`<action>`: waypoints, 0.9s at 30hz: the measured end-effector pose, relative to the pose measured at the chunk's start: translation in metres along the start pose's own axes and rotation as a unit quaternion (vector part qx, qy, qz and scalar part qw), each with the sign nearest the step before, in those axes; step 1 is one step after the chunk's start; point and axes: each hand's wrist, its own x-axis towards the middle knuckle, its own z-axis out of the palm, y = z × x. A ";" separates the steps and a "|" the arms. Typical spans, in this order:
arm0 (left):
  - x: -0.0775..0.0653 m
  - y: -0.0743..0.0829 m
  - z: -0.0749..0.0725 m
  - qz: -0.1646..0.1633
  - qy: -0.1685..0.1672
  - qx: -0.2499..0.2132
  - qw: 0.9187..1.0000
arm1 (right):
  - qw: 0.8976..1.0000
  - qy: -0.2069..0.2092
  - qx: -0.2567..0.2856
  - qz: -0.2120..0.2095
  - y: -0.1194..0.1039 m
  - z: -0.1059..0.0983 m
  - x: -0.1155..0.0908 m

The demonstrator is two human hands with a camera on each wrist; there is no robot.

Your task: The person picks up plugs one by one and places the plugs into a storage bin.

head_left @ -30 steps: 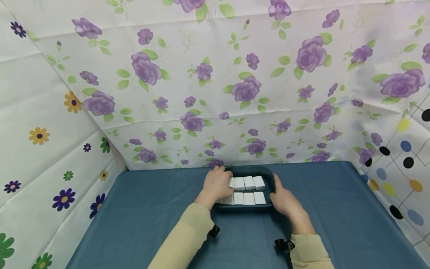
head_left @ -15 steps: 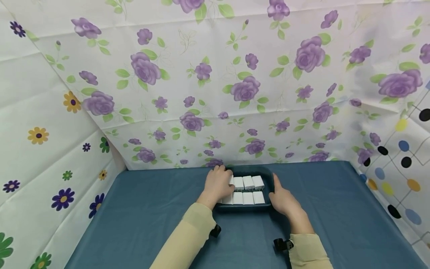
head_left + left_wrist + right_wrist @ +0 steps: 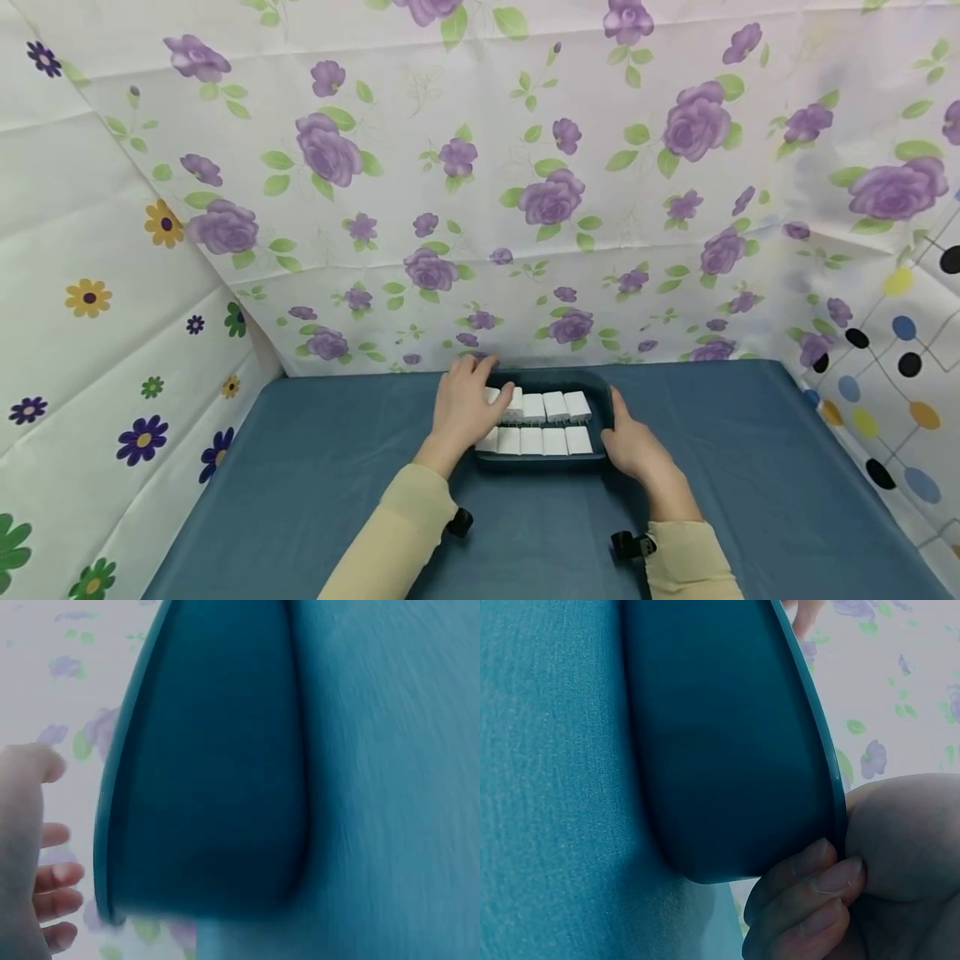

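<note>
A dark blue-green tray (image 3: pixel 543 462) stands on the table and holds two rows of small white rectangular blocks (image 3: pixel 553 442). Their exact kind is too small to tell. My right hand (image 3: pixel 637 446) grips the tray's right end; in the right wrist view, its curled fingers (image 3: pixel 810 900) lie against the outer wall below the rim. At the tray's left end hovers my left hand (image 3: pixel 465 404), thumb and fingers spread, beside the leftmost back-row blocks. In the left wrist view, its fingers (image 3: pixel 58 904) appear apart from the tray wall. Nothing shows in its grasp.
A blue cloth (image 3: pixel 345 475) covers the table. Behind it hangs a white sheet (image 3: pixel 480 200) with purple flowers, close to the tray's far side. Patterned sheets also hang at the left and right. Dark camera mounts (image 3: pixel 633 546) sit at the wrists.
My left hand has drawn back to the left and spread its fingers, uncovering more blocks at the tray's left end. The right hand and the tray stay in place.
</note>
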 end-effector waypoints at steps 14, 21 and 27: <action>-0.031 -0.074 -0.022 -0.125 0.050 -0.073 0.988 | 1.000 -0.006 -0.011 0.000 0.007 -0.008 -0.001; -0.042 -0.098 -0.027 -0.145 0.005 -0.058 0.988 | 0.999 -0.010 -0.031 0.006 0.010 -0.012 -0.004; -0.049 -0.128 -0.039 -0.145 -0.026 -0.027 0.989 | 0.997 -0.011 -0.075 0.006 0.015 -0.043 -0.012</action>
